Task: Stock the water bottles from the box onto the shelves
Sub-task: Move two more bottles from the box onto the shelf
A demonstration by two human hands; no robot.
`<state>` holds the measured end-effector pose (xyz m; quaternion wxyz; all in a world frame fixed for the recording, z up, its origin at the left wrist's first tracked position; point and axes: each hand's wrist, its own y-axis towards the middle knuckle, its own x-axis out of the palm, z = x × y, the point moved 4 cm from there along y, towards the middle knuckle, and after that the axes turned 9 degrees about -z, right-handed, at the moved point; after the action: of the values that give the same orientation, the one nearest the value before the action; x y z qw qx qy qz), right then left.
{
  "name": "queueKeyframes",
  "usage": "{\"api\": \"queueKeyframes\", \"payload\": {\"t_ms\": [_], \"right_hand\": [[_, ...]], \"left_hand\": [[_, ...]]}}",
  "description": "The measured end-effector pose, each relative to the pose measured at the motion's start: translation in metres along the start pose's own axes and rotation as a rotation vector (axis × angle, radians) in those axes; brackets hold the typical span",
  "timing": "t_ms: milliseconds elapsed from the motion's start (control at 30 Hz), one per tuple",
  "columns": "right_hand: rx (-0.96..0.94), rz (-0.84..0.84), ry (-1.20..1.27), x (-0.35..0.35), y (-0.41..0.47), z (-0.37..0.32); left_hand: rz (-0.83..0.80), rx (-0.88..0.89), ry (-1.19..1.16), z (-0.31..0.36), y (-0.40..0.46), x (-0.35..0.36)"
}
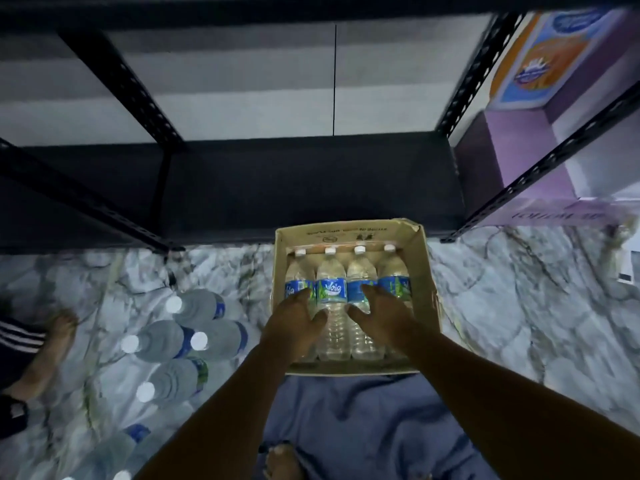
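Marbled grey-and-white flooring point(519, 306) spreads across the lower half of the view, dim and slightly blurred, with a blue cloth point(363, 427) lying over it nearest the person. Beyond it stands a black metal shelving unit point(311, 188) with perforated uprights; its lowest shelf is dark and bare where it shows, and a pale wall point(242, 98) shows behind the frame. To the right, a purple carton point(519, 161) with an orange and blue printed panel sits just beside the rack.

On the floor, touching the front edge of the lowest shelf, rests an open cardboard box point(426, 271). Four water bottles point(331, 289) lie side by side in it, white caps toward the shelf, blue labels up. The left hand point(294, 323) lies on the two left-hand bottles, its fingers spread and its thumb laid against the second bottle; the right hand point(384, 313) lies on the two right-hand bottles, fingers also splayed (neither hand visibly wraps round a bottle).

Left of the box, several more bottles point(180, 334) stand upright on the floor in a loose cluster. A bare foot point(52, 344) and a striped dark garment point(17, 341) show at the left edge.
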<state>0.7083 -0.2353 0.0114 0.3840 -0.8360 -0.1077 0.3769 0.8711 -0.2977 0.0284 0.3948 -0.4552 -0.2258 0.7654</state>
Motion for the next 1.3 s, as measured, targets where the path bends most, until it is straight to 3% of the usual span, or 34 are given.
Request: {"api": "queueKeyframes", "payload": {"t_ms": [267,700,1100,1300], "right_hand": [[-0.014,0.011,-0.008,0.066,0.088,0.037],[-0.073,0.103,-0.075,0.118,0.175,0.052],[-0.006,0.165,0.155,0.123,0.204,0.048],[0.011,0.184,0.285,0.123,0.212,0.046]], "left_hand": [[0.038,0.008,-0.010,-0.075,0.088,0.063],[0.151,0.011,0.078,-0.117,0.170,0.101],[0.293,-0.032,-0.320,-0.141,0.208,0.101],[0.278,0.002,-0.504,-0.148,0.219,0.104]]}}
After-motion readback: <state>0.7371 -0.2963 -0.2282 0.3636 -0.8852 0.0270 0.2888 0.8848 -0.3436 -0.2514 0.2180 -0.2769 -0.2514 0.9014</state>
